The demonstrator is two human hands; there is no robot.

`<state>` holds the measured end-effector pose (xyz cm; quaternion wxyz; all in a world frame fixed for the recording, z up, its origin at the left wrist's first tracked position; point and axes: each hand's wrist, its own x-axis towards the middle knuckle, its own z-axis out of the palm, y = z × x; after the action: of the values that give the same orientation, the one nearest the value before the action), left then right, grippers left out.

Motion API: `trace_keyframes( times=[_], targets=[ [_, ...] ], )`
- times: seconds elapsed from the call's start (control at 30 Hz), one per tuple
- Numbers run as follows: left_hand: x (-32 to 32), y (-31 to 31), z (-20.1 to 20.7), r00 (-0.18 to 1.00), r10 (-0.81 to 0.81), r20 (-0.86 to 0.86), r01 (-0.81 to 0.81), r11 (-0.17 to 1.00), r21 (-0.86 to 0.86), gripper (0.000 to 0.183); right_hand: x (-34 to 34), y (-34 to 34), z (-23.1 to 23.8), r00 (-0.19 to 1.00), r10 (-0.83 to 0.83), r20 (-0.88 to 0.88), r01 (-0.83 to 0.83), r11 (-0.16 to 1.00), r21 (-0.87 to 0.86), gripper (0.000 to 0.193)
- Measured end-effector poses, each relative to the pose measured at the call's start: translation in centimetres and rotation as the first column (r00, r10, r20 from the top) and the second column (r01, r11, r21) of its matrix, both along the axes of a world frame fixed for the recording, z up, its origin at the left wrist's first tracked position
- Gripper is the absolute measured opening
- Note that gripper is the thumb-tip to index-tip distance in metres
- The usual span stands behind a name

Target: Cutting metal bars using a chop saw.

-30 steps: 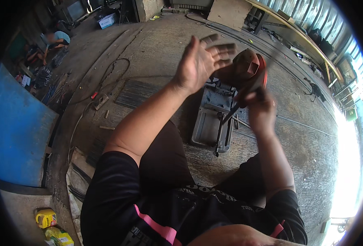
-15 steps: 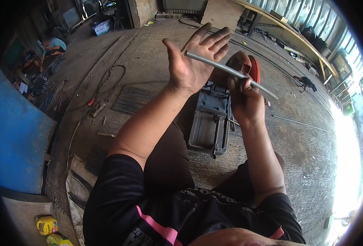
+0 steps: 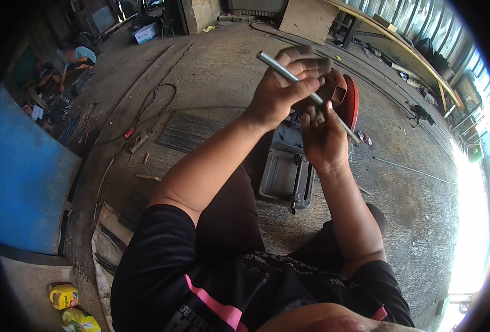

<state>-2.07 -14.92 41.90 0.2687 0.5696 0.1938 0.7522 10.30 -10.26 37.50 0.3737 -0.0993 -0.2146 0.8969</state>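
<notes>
A grey metal rod slants across both hands, its upper end pointing left and its lower end right. My left hand has its thumb over the rod and its fingers curled around the far side, blurred by motion. Lower down, my right hand pinches the rod between thumb and fingers, palm turned up. Beneath the hands stands a cut-off saw with a grey base and clamp screw. Its red disc guard shows beyond my right hand; my hands hide part of the machine.
Dark rods lie bundled on the floor to the left, near a cable. A thin rod lies on the right. A blue panel stands at the left, with yellow containers below it. Another person sits far left.
My left hand has gone from spread, palm showing, to curled round the rod, and moved right. The rod has tilted more steeply. The right hand has shifted slightly down and left.
</notes>
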Motion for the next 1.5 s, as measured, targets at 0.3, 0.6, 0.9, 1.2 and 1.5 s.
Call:
trace_keyframes(
  times=[0.3,0.6,0.9,1.2,1.5],
  targets=[
    [-5.4,1.0,-4.3,0.848,0.293,-0.441,-0.484,0.768,-0.421,0.025,-1.0,2.6,-2.9,0.943,0.218,0.251,-0.234,0.971,0.038,0.028],
    [-19.4,-3.8,-6.5,0.546,0.638,-0.543,-0.801,0.207,-0.561,0.034,-5.4,2.9,-7.8,0.833,0.293,0.470,-0.334,0.943,0.002,0.020],
    [-32.8,-8.5,-16.2,0.434,0.835,-0.338,-0.550,-0.052,-0.833,0.046,-16.1,2.2,-16.9,0.632,0.365,0.684,-0.420,0.903,-0.094,0.018],
    [-42.9,-12.1,-33.9,0.312,0.778,-0.546,-0.429,-0.397,-0.811,0.040,-22.9,0.5,-26.3,0.394,0.468,0.791,-0.520,0.823,-0.228,0.021],
    [-45.4,-14.0,-45.8,0.314,0.713,-0.627,-0.404,-0.497,-0.768,0.039,-22.7,3.9,-31.7,0.295,0.385,0.875,-0.456,0.861,-0.225,0.021]
  ],
)
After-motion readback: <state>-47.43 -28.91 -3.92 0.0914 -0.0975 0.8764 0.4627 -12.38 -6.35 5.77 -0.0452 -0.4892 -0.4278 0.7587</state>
